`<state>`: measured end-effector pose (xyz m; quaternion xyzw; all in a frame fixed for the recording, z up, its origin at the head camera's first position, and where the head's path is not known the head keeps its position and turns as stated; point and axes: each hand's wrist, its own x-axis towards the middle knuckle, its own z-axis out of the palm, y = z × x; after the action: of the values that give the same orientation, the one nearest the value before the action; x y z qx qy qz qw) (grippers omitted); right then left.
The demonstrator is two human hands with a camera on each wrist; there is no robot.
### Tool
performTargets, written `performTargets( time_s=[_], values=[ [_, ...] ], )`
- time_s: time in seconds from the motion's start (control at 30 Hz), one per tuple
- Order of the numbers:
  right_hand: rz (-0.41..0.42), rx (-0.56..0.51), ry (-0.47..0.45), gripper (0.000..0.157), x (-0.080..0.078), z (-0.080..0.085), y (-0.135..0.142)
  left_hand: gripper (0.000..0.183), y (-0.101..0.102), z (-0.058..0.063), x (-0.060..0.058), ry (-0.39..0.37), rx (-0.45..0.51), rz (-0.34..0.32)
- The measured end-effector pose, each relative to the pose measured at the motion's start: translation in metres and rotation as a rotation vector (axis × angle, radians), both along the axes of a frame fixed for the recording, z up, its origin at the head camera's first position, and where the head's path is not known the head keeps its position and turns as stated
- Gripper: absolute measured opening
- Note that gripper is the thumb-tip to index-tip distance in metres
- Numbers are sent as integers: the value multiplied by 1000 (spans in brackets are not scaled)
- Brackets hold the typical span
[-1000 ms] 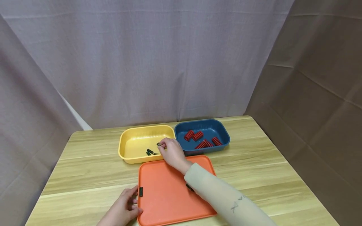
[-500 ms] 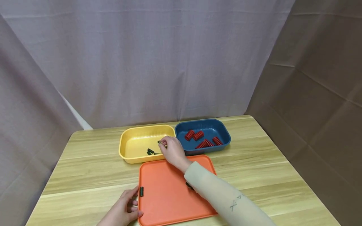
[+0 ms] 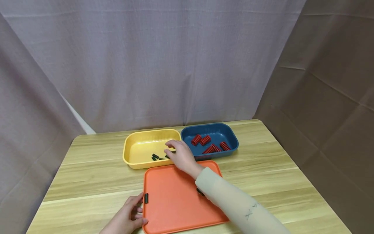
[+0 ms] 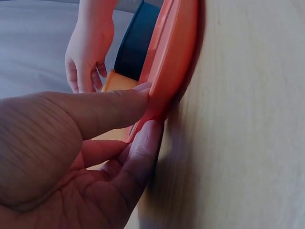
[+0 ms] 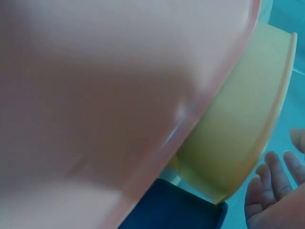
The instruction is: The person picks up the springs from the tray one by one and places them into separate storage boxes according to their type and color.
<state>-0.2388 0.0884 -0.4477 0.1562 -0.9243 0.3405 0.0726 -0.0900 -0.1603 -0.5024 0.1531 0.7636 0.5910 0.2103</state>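
Observation:
My right hand (image 3: 173, 149) reaches over the right end of the yellow tray (image 3: 128, 152), fingers spread, holding nothing. Several small dark green springs (image 3: 159, 157) lie in that tray just under its fingertips. My left hand (image 3: 138, 209) pinches the left rim of the orange tray (image 3: 172, 208), thumb (image 4: 95, 109) on top and fingers beneath the tray's rim (image 4: 171, 62). One green spring (image 3: 145, 198) lies on the orange tray beside my left thumb. Another dark spring (image 3: 200, 191) peeks out from under my right forearm.
A blue tray (image 3: 233, 143) with several red springs (image 3: 214, 148) sits right of the yellow one. All trays stand on a wooden table (image 3: 277, 182), with bare wood left and right. Grey cloth hangs behind and at both sides.
My right hand was pinching a small dark spring over the yellow tray; its fingers have now spread and the spring lies in the tray. The left hand has not moved.

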Motion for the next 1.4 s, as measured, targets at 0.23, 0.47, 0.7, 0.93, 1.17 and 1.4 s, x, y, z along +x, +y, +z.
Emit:
performTargets(
  time_s=[0.23, 0.47, 0.7, 0.93, 1.17, 1.4],
  values=[
    [69, -19, -1, 39, 12, 8, 8, 87, -1, 0, -1, -6, 32, -19],
    [150, -78, -55, 44, 30, 11, 12, 88, -2, 0, -2, -23, 43, -31],
    [216, -71, -132, 46, 49, 5, 8, 89, -4, -2, -2, -37, 71, -36],
    [259, 30, -259, 48, 64, -9, -2, 88, -4, -2, -3, -51, 60, -29],
    [318, 83, -291, 44, 72, -19, -16, 87, -5, -3, -3, -54, 67, -25],
    [372, 165, -246, 40, 83, -25, -31, 87, -6, -2, -3, -56, 86, -40]
  ],
)
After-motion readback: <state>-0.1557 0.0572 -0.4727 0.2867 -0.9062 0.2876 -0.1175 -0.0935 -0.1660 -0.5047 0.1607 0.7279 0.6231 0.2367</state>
